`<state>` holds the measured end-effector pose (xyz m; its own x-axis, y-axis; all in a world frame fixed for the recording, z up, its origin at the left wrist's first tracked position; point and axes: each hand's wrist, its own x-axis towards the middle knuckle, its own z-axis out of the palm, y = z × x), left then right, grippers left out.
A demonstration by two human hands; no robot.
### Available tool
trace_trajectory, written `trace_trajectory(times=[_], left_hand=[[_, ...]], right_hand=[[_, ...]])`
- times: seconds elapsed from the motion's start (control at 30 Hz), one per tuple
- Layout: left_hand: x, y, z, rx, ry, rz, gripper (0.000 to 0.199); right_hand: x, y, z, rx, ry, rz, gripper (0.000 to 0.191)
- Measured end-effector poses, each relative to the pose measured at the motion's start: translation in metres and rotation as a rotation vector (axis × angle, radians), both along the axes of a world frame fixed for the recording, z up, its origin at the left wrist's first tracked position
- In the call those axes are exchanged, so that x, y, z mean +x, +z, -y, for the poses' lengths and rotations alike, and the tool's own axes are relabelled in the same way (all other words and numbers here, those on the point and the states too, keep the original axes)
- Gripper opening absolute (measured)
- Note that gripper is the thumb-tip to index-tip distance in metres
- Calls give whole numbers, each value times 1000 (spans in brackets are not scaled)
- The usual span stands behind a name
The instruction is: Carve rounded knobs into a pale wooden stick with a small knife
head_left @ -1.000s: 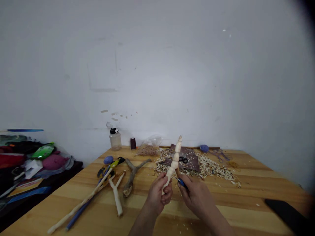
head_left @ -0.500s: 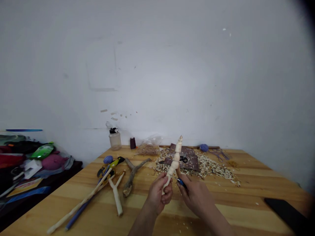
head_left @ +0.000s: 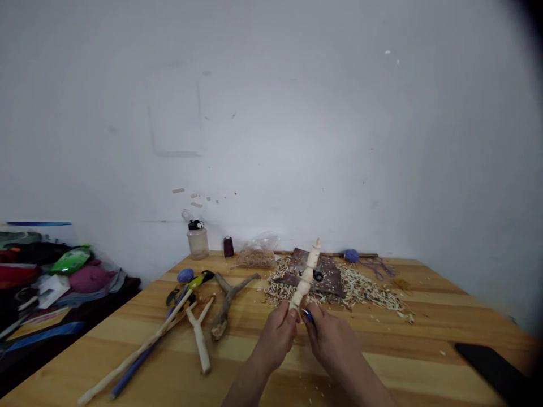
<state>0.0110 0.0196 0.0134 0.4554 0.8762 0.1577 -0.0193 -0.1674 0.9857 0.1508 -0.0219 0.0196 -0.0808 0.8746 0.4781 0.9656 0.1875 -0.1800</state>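
Observation:
A pale carved wooden stick (head_left: 308,273) with rounded bulges and a pointed tip slants up and slightly right over the table. My left hand (head_left: 278,333) is wrapped round its lower end. Close beside it on the right, my right hand (head_left: 333,339) is closed on a small tool with a blue handle (head_left: 309,316); the tool's blade cannot be made out. Behind the stick lie a dark brown sheet (head_left: 333,281) and black scissors (head_left: 317,276), with wood shavings (head_left: 369,288) scattered round them.
On the wooden table (head_left: 407,350), left, are a forked bark branch (head_left: 229,302), a peeled fork (head_left: 200,339) and long sticks (head_left: 136,353). Farther back stand a bottle (head_left: 198,242), thread spool (head_left: 228,247), plastic bag (head_left: 257,254) and blue yarn (head_left: 351,255). A black flat object (head_left: 487,364) lies right.
The carved stick has shifted slightly right, its tip now a little lower. My left hand has turned, showing more of its back, and my right hand has moved up closer to it.

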Motion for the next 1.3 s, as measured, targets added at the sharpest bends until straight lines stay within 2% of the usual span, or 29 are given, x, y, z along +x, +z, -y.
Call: trace_trajectory(times=[0.1, 0.17, 0.3, 0.4, 0.47, 0.53, 0.6, 0.7, 0.8, 0.9, 1.0, 1.1, 1.2, 1.3], left_hand=[[-3, 5, 3, 239, 124, -157, 30], [-3, 8, 6, 337, 189, -188, 23], [0, 7, 8, 298, 296, -76, 12], [5, 1, 5, 245, 331, 12, 12], [7, -3, 1, 180, 252, 74, 16], [9, -5, -2, 46, 105, 144, 21], [9, -6, -4, -106, -10, 233, 25], [7, -3, -2, -266, -84, 386, 28], [6, -1, -1, -398, -137, 478, 33], [8, -2, -1, -446, -132, 477, 39], [13, -5, -3, -391, -20, 407, 42], [15, -8, -6, -246, 159, 295, 37], [14, -10, -11, -80, 308, 215, 20], [10, -9, -15, 14, 390, 175, 10]], right_hand=[[1, 1, 0, -21, 11, -14, 21], [2, 1, -1, -27, 24, -34, 21], [2, 1, -2, -54, 50, -112, 20], [2, 1, -3, -90, 129, -306, 22], [3, 2, -4, -145, 245, -529, 26], [6, 4, -5, -180, 343, -776, 31], [9, 6, -6, -136, 363, -942, 34], [14, 8, -7, -12, 330, -980, 34], [14, 7, -8, 6, 313, -961, 32], [13, 5, -10, 14, 281, -970, 31], [14, 3, -13, 109, 156, -1072, 32], [20, 3, -17, 214, 55, -1285, 39], [27, 4, -21, 235, 123, -1511, 42], [30, 6, -23, 237, 203, -1681, 45]])
